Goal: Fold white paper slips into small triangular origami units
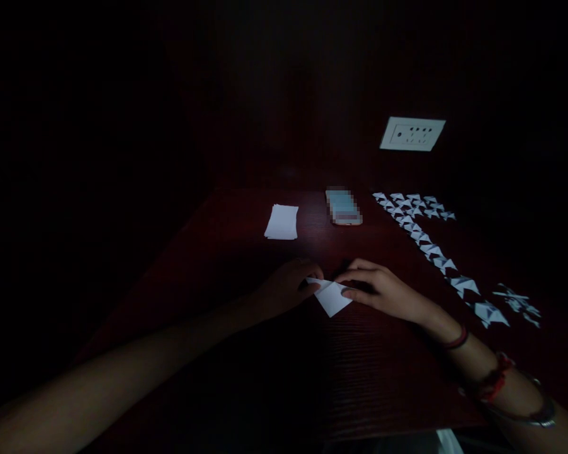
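A small white sheet of paper (pixel 330 299), folded along its far edge with a point toward me, lies between my hands over the dark red table. My left hand (pixel 293 284) pinches its left corner, thumb on top and fingers curled behind. On the other side, my right hand (pixel 378 290) grips the right corner between thumb and fingers. The fingertips behind the fold are partly hidden. Bracelets circle my right wrist and forearm.
A stack of white paper (pixel 283 222) lies beyond my left hand. Right of it is a phone (pixel 344 207). Several folded paper pieces (pixel 419 234) form rows at the right, beside a pile of paper scraps (pixel 518 302). A socket plate (pixel 413 134) is on the back wall.
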Motion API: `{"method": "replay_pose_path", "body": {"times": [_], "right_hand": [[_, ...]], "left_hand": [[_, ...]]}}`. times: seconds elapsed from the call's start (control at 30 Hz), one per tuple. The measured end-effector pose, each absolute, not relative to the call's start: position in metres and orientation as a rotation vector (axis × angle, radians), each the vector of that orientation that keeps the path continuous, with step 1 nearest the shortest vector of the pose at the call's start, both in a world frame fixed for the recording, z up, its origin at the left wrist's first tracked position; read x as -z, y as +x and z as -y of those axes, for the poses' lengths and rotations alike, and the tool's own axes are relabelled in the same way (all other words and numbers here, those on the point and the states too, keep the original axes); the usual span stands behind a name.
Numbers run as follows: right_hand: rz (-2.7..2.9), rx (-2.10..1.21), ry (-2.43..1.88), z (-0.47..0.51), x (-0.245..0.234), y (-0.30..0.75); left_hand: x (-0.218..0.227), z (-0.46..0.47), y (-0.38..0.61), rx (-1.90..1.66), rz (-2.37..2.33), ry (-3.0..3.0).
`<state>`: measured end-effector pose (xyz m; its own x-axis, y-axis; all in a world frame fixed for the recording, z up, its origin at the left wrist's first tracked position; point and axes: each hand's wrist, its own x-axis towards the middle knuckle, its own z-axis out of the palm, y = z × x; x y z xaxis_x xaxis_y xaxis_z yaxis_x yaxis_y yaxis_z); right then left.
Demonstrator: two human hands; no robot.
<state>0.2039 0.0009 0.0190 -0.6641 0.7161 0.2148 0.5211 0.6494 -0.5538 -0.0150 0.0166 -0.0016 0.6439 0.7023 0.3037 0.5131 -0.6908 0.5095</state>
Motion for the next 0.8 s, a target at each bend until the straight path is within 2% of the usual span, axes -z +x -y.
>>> {"method": "replay_pose_path", "body": {"times": [0.5,0.8], "right_hand": [[2.399,-0.626,-1.024,0.001,-0.016,0.195],[2.561,-0.615,-0.813,0.001,-0.029,0.212]], "left_hand": [[0.001,-0.023,-0.016,-0.683,-0.902,2.527],[0.007,-0.027,-0.022,-0.601,-0.728,2.712]]}}
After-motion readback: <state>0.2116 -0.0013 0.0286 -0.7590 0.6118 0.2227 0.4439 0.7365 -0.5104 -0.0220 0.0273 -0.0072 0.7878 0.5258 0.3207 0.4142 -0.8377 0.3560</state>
